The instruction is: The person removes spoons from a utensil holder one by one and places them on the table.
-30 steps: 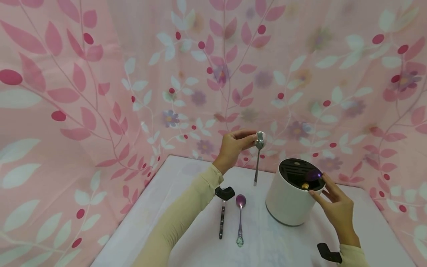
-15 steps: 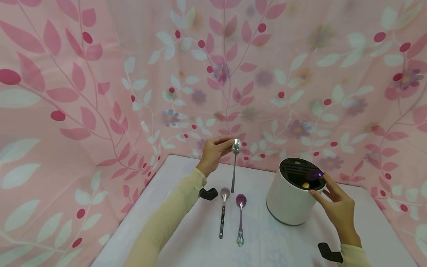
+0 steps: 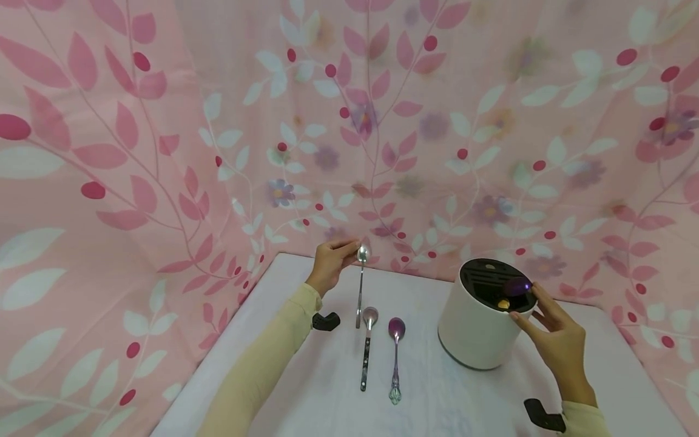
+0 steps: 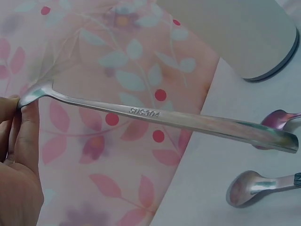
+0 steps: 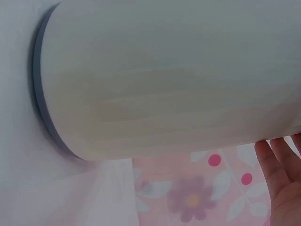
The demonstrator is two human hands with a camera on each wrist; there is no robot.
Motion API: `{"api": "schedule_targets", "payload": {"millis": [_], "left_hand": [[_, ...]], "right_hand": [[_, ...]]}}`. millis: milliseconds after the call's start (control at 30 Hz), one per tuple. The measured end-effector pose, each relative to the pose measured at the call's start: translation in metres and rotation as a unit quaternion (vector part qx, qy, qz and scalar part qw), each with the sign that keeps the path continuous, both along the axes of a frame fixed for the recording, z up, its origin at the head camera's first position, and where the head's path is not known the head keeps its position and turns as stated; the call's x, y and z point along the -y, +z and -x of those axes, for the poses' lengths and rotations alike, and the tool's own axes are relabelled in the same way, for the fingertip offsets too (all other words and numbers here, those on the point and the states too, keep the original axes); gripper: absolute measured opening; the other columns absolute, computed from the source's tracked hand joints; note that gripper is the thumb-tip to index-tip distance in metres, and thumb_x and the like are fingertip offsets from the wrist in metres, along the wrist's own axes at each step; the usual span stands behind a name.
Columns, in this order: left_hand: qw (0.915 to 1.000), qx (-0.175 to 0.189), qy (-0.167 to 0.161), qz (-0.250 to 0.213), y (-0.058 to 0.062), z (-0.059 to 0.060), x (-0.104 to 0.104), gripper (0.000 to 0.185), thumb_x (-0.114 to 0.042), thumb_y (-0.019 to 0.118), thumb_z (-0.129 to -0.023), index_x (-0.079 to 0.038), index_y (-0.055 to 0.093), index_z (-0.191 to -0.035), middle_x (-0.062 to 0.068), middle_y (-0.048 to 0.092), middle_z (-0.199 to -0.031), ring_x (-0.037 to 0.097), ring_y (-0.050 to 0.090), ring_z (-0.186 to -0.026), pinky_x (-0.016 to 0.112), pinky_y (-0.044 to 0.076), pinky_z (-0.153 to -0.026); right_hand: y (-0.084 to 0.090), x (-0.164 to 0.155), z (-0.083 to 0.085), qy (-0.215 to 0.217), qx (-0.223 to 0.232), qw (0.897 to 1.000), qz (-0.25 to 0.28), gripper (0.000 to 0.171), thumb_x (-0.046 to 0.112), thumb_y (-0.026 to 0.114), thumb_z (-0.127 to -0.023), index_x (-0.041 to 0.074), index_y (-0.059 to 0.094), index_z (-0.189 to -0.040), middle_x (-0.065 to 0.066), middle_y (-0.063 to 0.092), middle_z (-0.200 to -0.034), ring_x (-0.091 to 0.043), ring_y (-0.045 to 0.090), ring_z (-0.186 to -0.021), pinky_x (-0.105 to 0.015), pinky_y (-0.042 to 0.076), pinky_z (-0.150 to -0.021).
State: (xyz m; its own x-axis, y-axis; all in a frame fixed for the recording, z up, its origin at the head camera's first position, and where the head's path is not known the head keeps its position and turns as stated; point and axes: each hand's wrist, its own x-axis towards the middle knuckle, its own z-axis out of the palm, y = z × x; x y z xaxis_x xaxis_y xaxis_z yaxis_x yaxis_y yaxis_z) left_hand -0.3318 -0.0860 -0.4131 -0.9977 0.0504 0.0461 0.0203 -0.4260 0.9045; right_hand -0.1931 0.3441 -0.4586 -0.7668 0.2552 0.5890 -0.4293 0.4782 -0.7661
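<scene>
My left hand [image 3: 330, 263] pinches the bowl end of a steel spoon [image 3: 360, 290], which hangs handle-down over the far left part of the white table [image 3: 306, 388]. In the left wrist view the same spoon [image 4: 160, 115] runs across the frame from my fingers [image 4: 21, 136]. Two spoons lie on the table below: a dark-handled one [image 3: 366, 346] and a purple one [image 3: 395, 358]. My right hand [image 3: 554, 340] rests with straight fingers against the rim and side of a white cylindrical cutlery holder [image 3: 480, 321], whose wall [image 5: 160, 80] fills the right wrist view.
Pink leaf-patterned cloth [image 3: 164, 152] walls in the table on the left, back and right. A purple spoon bowl [image 3: 516, 285] and a gold piece stick out of the holder's black slotted top. Bare table lies at the front.
My left hand has carried the hanging steel spoon leftward and lower, from beside the holder to above the lying spoons. The right hand has stayed at the holder.
</scene>
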Motion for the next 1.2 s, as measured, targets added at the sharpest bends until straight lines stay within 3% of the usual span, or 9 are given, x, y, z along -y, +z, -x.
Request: {"api": "schedule_targets", "payload": {"millis": [267,367,500,733,967,1200], "left_hand": [[0.9992,0.038,0.014,0.002,-0.017,0.001,0.014,0.026,0.001,0.072,-0.086,0.012,0.067,-0.109,0.019,0.069,-0.1,0.022,0.071,-0.089,0.031,0.056,-0.083],[0.9985,0.05,0.017,0.015,-0.024,0.0,0.02,0.03,0.002,0.071,-0.087,0.014,0.064,-0.113,0.021,0.069,-0.104,0.022,0.071,-0.089,0.03,0.056,-0.083],[0.9974,0.062,0.02,0.029,-0.037,-0.001,0.029,0.037,0.002,0.069,-0.088,0.017,0.059,-0.12,0.019,0.07,-0.102,0.02,0.071,-0.086,0.029,0.056,-0.082],[0.9934,0.097,0.034,0.049,-0.06,-0.003,0.042,0.031,-0.002,0.072,-0.087,0.012,0.065,-0.114,0.017,0.07,-0.1,0.018,0.071,-0.086,0.029,0.056,-0.082],[0.9877,0.143,0.028,0.057,-0.078,-0.002,0.049,0.026,-0.002,0.075,-0.084,0.009,0.069,-0.106,0.019,0.071,-0.101,0.021,0.071,-0.088,0.028,0.056,-0.082],[0.9844,0.155,0.028,0.078,-0.096,-0.008,0.052,0.026,-0.002,0.074,-0.085,0.01,0.069,-0.108,0.018,0.071,-0.098,0.021,0.071,-0.087,0.027,0.057,-0.079]], "right_hand": [[0.003,0.001,-0.001,-0.002,-0.006,1.0,-0.005,0.076,-0.016,0.082,-0.066,0.008,0.059,-0.134,-0.012,0.053,-0.139,-0.004,0.055,-0.12,-0.012,0.048,-0.084],[0.003,0.001,-0.001,-0.005,-0.004,1.0,-0.006,0.076,-0.015,0.082,-0.067,0.01,0.059,-0.135,-0.009,0.054,-0.14,-0.004,0.055,-0.12,-0.012,0.048,-0.085],[0.002,0.001,-0.001,-0.002,-0.006,1.0,-0.009,0.076,-0.016,0.082,-0.066,0.009,0.059,-0.134,-0.011,0.053,-0.14,-0.003,0.055,-0.12,-0.013,0.048,-0.084],[0.001,0.0,-0.002,-0.004,-0.007,1.0,-0.015,0.077,-0.015,0.083,-0.065,0.008,0.058,-0.135,-0.013,0.053,-0.139,-0.002,0.055,-0.12,-0.012,0.048,-0.084],[0.004,0.0,-0.003,0.002,-0.013,1.0,-0.008,0.076,-0.017,0.082,-0.066,0.007,0.059,-0.134,-0.014,0.053,-0.139,-0.004,0.055,-0.121,-0.013,0.048,-0.085],[0.001,0.001,-0.004,-0.006,0.009,1.0,-0.006,0.075,-0.012,0.083,-0.068,0.01,0.058,-0.135,-0.01,0.053,-0.14,-0.002,0.054,-0.12,-0.012,0.048,-0.084]]}}
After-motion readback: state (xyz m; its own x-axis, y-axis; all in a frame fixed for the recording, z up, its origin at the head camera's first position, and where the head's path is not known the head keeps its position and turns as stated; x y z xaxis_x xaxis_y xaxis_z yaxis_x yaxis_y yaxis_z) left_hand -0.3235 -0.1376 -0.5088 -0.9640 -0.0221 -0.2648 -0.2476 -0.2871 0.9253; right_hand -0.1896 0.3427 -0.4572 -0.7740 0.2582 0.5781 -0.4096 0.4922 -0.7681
